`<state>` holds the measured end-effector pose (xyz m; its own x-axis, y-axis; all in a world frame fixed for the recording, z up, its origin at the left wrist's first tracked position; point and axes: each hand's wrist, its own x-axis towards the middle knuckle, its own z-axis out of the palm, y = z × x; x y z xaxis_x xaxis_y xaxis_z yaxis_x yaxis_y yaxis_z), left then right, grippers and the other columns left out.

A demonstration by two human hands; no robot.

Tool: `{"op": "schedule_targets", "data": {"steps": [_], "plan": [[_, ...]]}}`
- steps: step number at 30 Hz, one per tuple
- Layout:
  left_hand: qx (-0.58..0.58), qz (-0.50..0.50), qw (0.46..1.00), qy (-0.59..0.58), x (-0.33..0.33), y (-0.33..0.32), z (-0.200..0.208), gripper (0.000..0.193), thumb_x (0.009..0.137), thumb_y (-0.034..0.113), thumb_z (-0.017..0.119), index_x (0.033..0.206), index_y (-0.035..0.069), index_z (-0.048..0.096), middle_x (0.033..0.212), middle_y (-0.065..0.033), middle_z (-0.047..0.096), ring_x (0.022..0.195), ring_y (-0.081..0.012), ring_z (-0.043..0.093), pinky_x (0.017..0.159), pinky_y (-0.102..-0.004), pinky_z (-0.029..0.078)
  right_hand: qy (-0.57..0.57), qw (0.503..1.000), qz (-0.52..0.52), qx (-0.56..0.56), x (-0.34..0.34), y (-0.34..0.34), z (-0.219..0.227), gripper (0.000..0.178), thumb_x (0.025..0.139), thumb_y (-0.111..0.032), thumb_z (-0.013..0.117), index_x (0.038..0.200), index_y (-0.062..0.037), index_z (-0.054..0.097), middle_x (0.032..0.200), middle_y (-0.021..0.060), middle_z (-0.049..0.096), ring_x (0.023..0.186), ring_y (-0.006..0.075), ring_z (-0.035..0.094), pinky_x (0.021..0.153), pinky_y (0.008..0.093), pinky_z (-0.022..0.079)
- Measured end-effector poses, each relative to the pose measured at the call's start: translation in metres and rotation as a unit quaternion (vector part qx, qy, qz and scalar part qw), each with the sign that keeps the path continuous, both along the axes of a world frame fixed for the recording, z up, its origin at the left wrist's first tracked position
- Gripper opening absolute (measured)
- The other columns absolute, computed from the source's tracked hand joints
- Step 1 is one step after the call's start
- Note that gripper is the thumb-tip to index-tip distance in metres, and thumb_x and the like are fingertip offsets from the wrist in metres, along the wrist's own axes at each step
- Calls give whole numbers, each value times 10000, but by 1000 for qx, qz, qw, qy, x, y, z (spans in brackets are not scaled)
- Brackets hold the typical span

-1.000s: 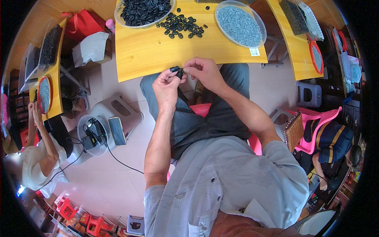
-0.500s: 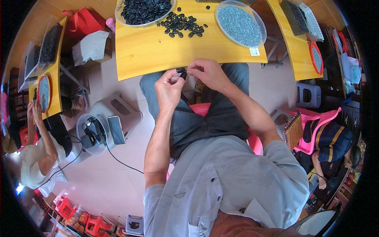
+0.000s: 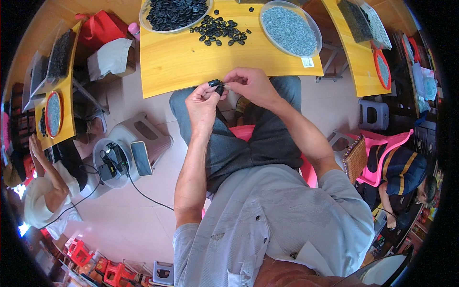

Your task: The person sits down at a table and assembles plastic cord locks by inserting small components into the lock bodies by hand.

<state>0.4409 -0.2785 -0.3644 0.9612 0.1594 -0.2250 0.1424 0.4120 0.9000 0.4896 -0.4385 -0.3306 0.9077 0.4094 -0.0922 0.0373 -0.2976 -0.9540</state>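
Note:
Both my hands meet over my lap, just off the front edge of the yellow table (image 3: pixel 229 62). My left hand (image 3: pixel 203 107) is closed in a pinch, with black fingertip covers or black pieces (image 3: pixel 219 89) at its thumb and index finger; which of these they are I cannot tell. My right hand (image 3: pixel 253 87) pinches thumb and index finger together right against the left fingertips. Whatever lies between the fingers is too small to make out. Loose small black oval parts (image 3: pixel 220 31) lie on the table beyond my hands.
A tub of black parts (image 3: pixel 177 14) and a round tray of small silvery metal pieces (image 3: pixel 291 31) stand on the table. Left, a grey stool (image 3: pixel 143 129) holds a phone (image 3: pixel 141 158) beside a cable-filled tub (image 3: pixel 112 162). Co-workers sit at both sides; a pink chair (image 3: pixel 382 153) is right.
My left fingers have opened slightly, showing more black at the fingertips. My right hand has shifted a little left. The co-worker at left has drawn their hands back from the tray.

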Motion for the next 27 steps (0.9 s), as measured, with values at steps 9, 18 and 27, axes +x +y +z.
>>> {"op": "schedule_targets", "data": {"steps": [9,18,27], "plan": [[46,-2,999,-9,-2,2,-2,205,832,-96,547,1006,-53,645,871,-93,695,744,-141,670,731,-282,560,4,999,-11,35,0,7,-11,133,826,-87,681,916,11,678,755,13,664,640,58,569,585,220,457],[-25,69,997,-19,4,13,-1,205,836,-119,528,1008,-65,624,903,-126,680,790,-208,692,731,-290,566,-205,925,-109,-301,84,12,-10,233,802,-264,665,943,-79,683,884,109,677,784,262,660,694,378,504],[-25,70,997,-2,1,15,-1,203,842,-106,522,1011,-52,619,929,-122,671,812,-226,692,725,-302,575,-248,867,-84,-424,85,35,-13,221,799,-274,641,909,-83,648,948,108,665,892,292,645,754,453,489]]}}
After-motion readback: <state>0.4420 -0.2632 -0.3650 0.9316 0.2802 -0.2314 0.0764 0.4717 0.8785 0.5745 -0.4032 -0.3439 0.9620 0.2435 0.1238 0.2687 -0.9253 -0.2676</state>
